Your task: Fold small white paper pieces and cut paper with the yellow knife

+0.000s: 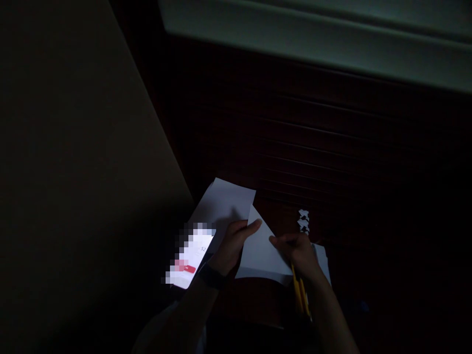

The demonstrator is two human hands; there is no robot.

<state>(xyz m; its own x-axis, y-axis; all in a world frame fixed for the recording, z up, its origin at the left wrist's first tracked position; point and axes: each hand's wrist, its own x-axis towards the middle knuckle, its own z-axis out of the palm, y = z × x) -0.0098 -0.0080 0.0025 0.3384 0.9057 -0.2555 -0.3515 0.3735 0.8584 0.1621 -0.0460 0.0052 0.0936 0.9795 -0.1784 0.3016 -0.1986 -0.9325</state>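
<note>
In dim light a white sheet of paper (260, 253) lies folded on a dark wooden table (350, 206). My left hand (234, 243) rests on the paper's left side, fingers curled, thumb pressing near the folded point. My right hand (298, 253) pinches the paper's right edge. Another white sheet (224, 201) lies behind and to the left. Yellow pencils (300, 295) lie under my right wrist.
A lit phone (191, 255) sits left of my left hand, its screen blurred. Small white folded paper pieces (303, 221) stand just beyond my right hand. A pale wall (73, 147) fills the left; a light ledge (313, 34) runs along the top.
</note>
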